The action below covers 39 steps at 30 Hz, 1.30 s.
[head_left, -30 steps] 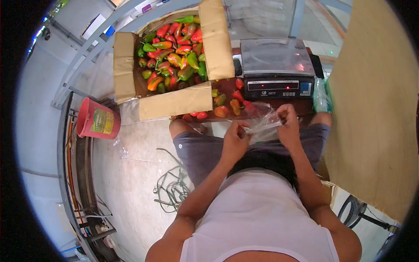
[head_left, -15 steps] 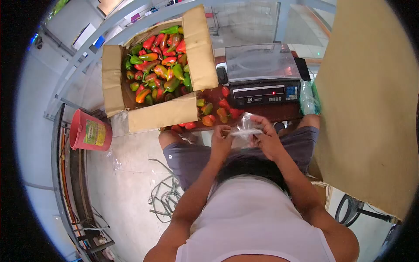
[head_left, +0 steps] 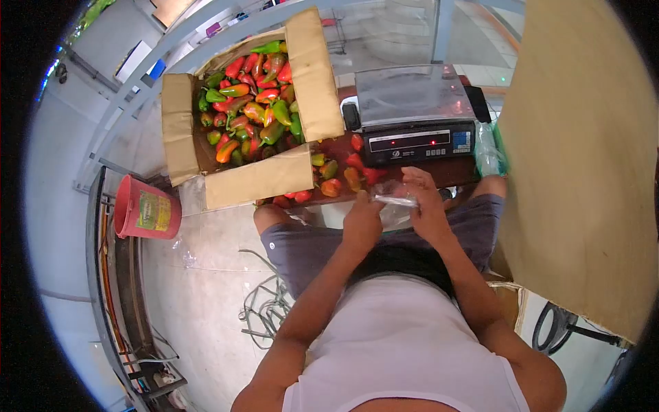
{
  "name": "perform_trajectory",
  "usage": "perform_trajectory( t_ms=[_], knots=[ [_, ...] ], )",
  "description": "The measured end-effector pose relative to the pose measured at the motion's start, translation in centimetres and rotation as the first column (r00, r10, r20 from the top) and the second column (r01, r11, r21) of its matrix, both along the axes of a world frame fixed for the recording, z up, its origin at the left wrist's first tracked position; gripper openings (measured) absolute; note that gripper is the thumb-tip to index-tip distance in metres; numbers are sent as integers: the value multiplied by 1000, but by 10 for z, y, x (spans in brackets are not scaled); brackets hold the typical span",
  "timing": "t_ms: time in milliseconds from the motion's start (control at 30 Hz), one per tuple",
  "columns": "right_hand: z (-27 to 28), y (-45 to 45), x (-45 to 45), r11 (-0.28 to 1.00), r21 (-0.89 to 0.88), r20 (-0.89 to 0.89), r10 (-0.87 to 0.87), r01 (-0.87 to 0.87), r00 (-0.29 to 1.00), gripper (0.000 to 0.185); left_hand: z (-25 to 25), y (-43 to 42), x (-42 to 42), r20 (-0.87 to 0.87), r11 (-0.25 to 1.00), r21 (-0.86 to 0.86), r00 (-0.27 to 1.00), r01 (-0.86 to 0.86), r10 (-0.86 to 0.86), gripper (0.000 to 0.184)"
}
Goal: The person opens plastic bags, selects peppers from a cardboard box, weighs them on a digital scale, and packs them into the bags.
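A clear plastic bag (head_left: 396, 200) hangs between my hands above my lap, its top edge pulled sideways. My left hand (head_left: 362, 218) pinches the bag's left end. At the bag's right end is my right hand (head_left: 427, 199), its fingers curled around the plastic. Just beyond the hands, several loose red and mottled peppers (head_left: 331, 187) lie on the dark red table (head_left: 449, 175). Behind them stands a digital scale (head_left: 416, 143) with a metal pan and red lit display.
An open cardboard box (head_left: 257, 180) full of red, green and orange peppers sits at the left. A pink bucket (head_left: 156, 213) stands further left. Green strapping (head_left: 264, 312) lies tangled on the floor. At the right rises a large cardboard sheet (head_left: 576, 165), with plastic bags (head_left: 489, 154) beside the scale.
My left hand has shifted right and slightly down, and my right hand has moved a little right and upward. The bag's top edge has gone from crumpled to drawn out between them.
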State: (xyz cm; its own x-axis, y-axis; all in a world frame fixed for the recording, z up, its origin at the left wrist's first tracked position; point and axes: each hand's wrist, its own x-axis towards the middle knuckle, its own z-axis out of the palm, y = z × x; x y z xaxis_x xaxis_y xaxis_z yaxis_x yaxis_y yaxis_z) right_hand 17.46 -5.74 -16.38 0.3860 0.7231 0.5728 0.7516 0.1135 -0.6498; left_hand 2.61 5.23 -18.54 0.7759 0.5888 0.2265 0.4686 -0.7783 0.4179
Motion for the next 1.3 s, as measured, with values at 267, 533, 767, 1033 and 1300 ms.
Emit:
perform_trajectory(
  t_ms=[267, 533, 767, 1033, 1300],
  knots=[
    [-21, -10, 18, 687, -661, 361, -59, 300, 931, 23, 12, -15, 19, -274, 985, -23, 947, 171, -171, 16],
    [-16, 2, 14, 755, -507, 513, -123, 416, 850, 32, 20, 13, 27, -597, 937, -68, 739, 341, -313, 31],
    [-22, -21, 64, 755, -618, 164, -149, 220, 975, 39, 44, 19, 25, -439, 930, -268, 827, 252, -351, 35],
    [-56, -70, 148, 770, -348, 265, -467, 535, 844, 40, 164, 189, -25, 365, 891, -424, 931, 164, 2, 23],
    [-73, -64, 143, 847, -317, 109, -415, 427, 903, 31, 106, 308, 5, -431, 964, 69, 864, -255, 259, 101]
  ],
)
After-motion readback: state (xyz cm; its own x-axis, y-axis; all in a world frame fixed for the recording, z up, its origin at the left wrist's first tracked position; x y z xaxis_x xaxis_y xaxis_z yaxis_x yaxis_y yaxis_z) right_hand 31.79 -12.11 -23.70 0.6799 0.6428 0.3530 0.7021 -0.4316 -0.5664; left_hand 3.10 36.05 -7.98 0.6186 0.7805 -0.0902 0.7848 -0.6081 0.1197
